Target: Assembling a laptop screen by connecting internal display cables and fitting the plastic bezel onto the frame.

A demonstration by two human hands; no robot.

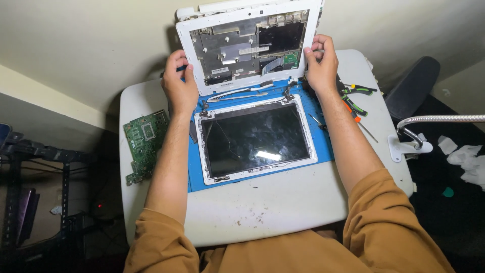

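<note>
My left hand (179, 81) grips the left edge of a white laptop base shell (247, 43), and my right hand (321, 63) grips its right edge. The shell stands tilted up against the wall, its open inside facing me with metal plates and a small green board showing. Below it the laptop's screen panel (255, 139) lies flat, glass up, on a blue work mat (323, 146). The hinges join the two halves at the mat's far side.
A green motherboard (145, 144) lies on the white table (262, 202) left of the mat. Pliers (356, 91) and an orange-handled screwdriver (356, 115) rest at the right. A clamped gooseneck lamp arm (429, 121) sits at the table's right edge. A dark rack (30, 187) stands at the left.
</note>
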